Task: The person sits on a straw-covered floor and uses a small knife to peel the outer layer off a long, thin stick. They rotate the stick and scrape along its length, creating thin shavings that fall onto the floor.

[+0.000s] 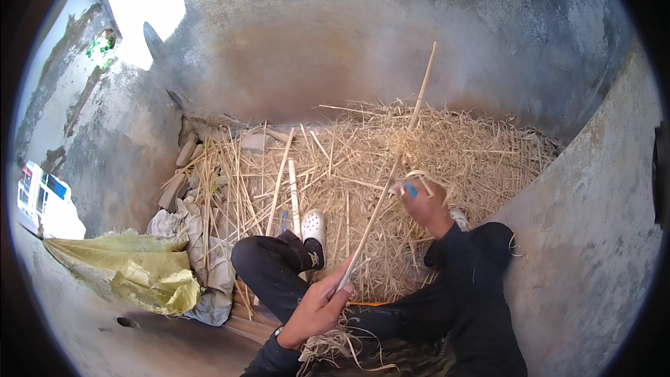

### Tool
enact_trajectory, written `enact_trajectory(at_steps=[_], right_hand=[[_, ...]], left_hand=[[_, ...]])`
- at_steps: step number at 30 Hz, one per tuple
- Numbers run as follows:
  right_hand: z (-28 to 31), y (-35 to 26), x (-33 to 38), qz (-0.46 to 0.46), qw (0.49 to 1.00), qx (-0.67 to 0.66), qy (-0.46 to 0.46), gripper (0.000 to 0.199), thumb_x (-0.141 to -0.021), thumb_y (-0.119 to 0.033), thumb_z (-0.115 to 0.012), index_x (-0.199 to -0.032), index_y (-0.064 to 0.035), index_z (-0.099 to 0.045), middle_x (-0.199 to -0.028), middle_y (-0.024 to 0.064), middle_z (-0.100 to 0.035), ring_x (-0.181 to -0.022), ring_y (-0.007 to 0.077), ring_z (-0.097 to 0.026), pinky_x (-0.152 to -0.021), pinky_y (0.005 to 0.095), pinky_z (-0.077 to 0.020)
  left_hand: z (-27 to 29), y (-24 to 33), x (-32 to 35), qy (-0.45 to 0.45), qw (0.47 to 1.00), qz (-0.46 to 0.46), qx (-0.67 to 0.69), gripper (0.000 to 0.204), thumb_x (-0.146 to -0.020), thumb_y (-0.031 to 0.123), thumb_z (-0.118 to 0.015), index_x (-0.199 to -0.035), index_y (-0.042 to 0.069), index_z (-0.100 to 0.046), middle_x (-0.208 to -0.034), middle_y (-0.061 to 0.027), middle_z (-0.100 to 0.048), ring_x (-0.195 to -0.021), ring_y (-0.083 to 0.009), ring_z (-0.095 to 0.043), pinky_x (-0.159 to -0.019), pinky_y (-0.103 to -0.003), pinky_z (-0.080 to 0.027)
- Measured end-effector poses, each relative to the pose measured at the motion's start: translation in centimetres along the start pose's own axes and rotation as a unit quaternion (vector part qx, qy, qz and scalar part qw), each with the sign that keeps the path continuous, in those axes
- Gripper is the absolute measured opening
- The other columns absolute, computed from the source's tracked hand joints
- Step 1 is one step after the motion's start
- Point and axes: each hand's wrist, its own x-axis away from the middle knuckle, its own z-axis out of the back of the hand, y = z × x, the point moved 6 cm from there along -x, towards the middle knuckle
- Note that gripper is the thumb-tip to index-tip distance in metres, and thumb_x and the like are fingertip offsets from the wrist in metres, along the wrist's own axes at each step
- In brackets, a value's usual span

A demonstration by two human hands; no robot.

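Note:
My left hand (321, 311), a band on its wrist, is closed round the lower end of a long thin bamboo strip (372, 227). The strip slants up and away to the right, its far end above the heap of shavings. Beside the strip's middle, my right hand (426, 204) is closed and a little blurred. Something blue (410, 190) shows at its fingers; whether it is a wrap or part of a tool I cannot tell. Pale curled shavings hang about this hand. More curly shavings (333, 345) lie on my lap by the left wrist.
Straw-like shavings (481, 157) cover the floor up to the back wall (314, 49). Several loose strips (281, 181) lie to the left. A yellow-green sack (150, 272) and a pale crumpled cloth (216, 265) are at far left. My white clog (313, 225) rests among the shavings.

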Motion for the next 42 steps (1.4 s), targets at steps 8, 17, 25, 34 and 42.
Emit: enact_trajectory(at_steps=[8, 17, 25, 34, 42], right_hand=[[-0.2, -5.5, 2.3, 0.155, 0.987, 0.011, -0.024, 0.066, -0.081, -0.071, -0.054, -0.055, -0.0102, -0.053, -0.046, 0.0080, -0.050, -0.042, 0.0282, -0.055, -0.041, 0.0395, -0.0413], [0.3, -4.1, 2.0, 0.122, 0.992, 0.019, 0.000, 0.064, -0.085, -0.069, -0.050, -0.059, -0.0109, -0.058, -0.046, 0.0075, -0.050, -0.043, 0.0278, -0.055, -0.042, 0.0385, -0.0412], [-0.4, -5.2, 3.2, 0.162, 0.986, 0.014, -0.023, 0.066, -0.082, -0.072, -0.050, -0.055, -0.0124, -0.057, -0.045, 0.0067, -0.050, -0.042, 0.0260, -0.056, -0.041, 0.0385, -0.0412], [-0.4, -2.7, 0.9, 0.117, 0.989, 0.093, 0.015, 0.071, -0.082, -0.076, -0.046, -0.054, -0.0115, -0.056, -0.043, 0.0052, -0.048, -0.039, 0.0235, -0.054, -0.040, 0.0361, -0.0409], [-1.4, -3.9, 2.6, 0.118, 0.991, 0.051, -0.045, 0.061, -0.088, -0.066, -0.046, -0.067, -0.0105, -0.064, -0.048, 0.0085, -0.052, -0.045, 0.0302, -0.056, -0.045, 0.0423, -0.0449]], left_hand=[[0.3, 0.2, -0.4, 0.040, 0.989, -0.065, -0.130, 0.052, -0.096, 0.009, -0.047, -0.145, 0.001, -0.032, -0.078, -0.0035, -0.051, -0.068, -0.0077, -0.044, -0.063, -0.023, -0.040], [-0.1, 0.7, -0.9, 0.042, 0.981, -0.091, -0.169, 0.054, -0.094, 0.007, -0.048, -0.145, 0.003, -0.033, -0.062, -0.0081, -0.046, -0.053, -0.0105, -0.044, -0.053, -0.027, -0.039], [0.4, 0.6, -0.6, 0.022, 0.977, -0.061, -0.205, 0.055, -0.092, 0.005, -0.048, -0.145, 0.003, -0.033, -0.058, -0.0134, -0.049, -0.047, -0.0167, -0.048, -0.049, -0.031, -0.040], [0.1, 2.2, -0.6, 0.038, 0.967, -0.079, -0.237, 0.056, -0.090, 0.004, -0.050, -0.144, 0.001, -0.033, -0.058, -0.0200, -0.053, -0.046, -0.0300, -0.054, -0.049, -0.036, -0.042], [0.6, 1.1, 0.3, 0.036, 0.970, -0.058, -0.232, 0.056, -0.090, 0.004, -0.050, -0.143, 0.001, -0.033, -0.057, -0.0186, -0.051, -0.044, -0.0285, -0.053, -0.048, -0.035, -0.041]])
